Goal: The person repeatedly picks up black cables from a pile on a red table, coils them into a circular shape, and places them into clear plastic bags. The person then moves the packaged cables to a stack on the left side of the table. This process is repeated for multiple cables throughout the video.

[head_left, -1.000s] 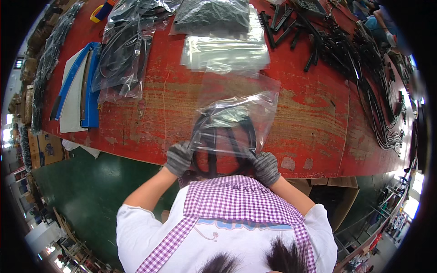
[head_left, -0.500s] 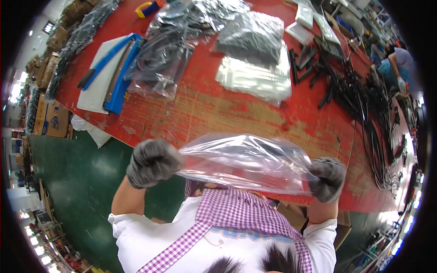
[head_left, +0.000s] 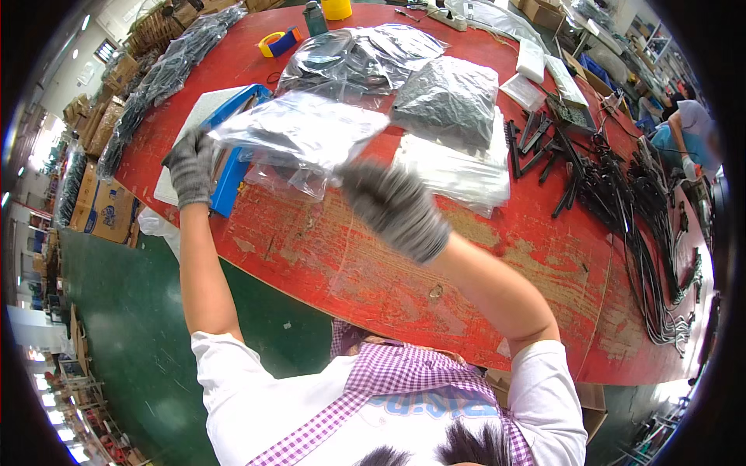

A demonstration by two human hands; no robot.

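Two gloved hands hold a clear plastic bag (head_left: 299,132) flat above the red table (head_left: 497,256).

Head view: the left hand (head_left: 190,165) is closed on the bag's left edge and the right hand (head_left: 395,208) grips its right end, probably stretching it level so the dark contents spread out. It hangs over a blue-edged tray (head_left: 233,147) at the table's left, with more filled bags (head_left: 373,58) piled at the far side and black cables (head_left: 653,225) along the right. Motion blur hides the right fingers, and the bag's contents are hard to make out.
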